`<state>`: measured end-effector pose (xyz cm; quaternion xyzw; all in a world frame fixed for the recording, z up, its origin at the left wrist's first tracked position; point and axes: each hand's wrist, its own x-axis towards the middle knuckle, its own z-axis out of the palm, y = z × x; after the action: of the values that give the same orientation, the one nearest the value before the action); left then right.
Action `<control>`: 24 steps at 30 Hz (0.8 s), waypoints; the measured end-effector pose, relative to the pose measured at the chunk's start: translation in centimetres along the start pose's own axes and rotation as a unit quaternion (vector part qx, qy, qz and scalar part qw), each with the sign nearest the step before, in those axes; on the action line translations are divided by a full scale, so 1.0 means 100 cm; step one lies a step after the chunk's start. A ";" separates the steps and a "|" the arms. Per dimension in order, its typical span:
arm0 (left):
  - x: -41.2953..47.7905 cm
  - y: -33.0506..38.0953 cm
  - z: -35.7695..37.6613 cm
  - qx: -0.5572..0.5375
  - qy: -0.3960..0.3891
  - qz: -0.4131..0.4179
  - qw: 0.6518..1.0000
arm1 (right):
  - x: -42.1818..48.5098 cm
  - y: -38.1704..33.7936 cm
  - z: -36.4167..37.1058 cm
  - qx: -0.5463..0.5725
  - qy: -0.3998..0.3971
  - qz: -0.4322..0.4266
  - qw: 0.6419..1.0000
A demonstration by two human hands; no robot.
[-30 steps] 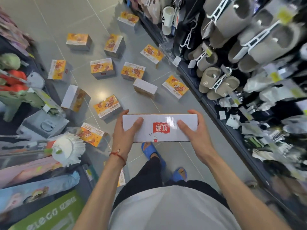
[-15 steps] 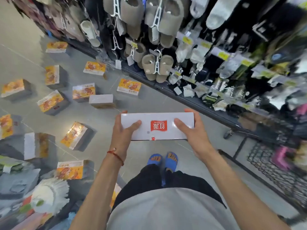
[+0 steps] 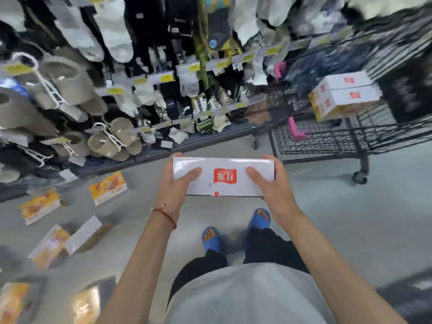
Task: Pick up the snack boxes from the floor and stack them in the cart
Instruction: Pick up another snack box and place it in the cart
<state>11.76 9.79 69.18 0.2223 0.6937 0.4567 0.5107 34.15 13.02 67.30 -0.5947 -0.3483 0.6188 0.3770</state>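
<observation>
A: Looking down, we see the slippers [image 3: 67, 78] and socks [image 3: 112, 31] of a shop rack filling the upper left and top of the frame, with grey floor [image 3: 350, 218] across the bottom
B: At the upper right we find the black wire cart [image 3: 315, 139], two white boxes [image 3: 346, 97] stacked inside it, one on the other
A: Loose boxes [image 3: 107, 187] lie scattered on the floor at the lower left, some too blurred for us to read
B: At the centre we hold one white snack box [image 3: 224, 181] level above our blue sandals [image 3: 211, 238], red logo up, in the air and apart from the cart
A: Our left hand [image 3: 175, 185] grips its left end, our right hand [image 3: 273, 190] its right end, thumbs on top; the hands are apart with the logo between them
B: Smallest, a red cord bracelet [image 3: 163, 212] circles our left wrist
</observation>
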 end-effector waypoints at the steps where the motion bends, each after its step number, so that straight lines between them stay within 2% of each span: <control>1: 0.004 0.005 0.016 0.014 -0.022 0.005 1.000 | 0.002 -0.002 -0.014 0.009 0.018 -0.002 1.000; 6: 0.023 0.025 0.107 0.077 -0.095 0.022 0.992 | 0.018 -0.016 -0.084 0.042 0.102 -0.015 0.994; 12: 0.037 0.049 0.235 0.103 -0.144 0.041 0.983 | 0.060 -0.042 -0.182 0.064 0.160 -0.029 0.985; 17: 0.042 0.063 0.336 0.125 -0.165 0.073 0.976 | 0.095 -0.070 -0.269 0.056 0.177 -0.050 0.981; 24: 0.052 0.085 0.449 0.116 -0.153 0.120 0.974 | 0.151 -0.121 -0.362 0.029 0.178 -0.077 0.981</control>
<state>49.32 36.20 71.08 0.4287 0.6237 0.3916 0.5234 70.77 31.43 68.95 -0.6557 -0.3019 0.4819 0.4966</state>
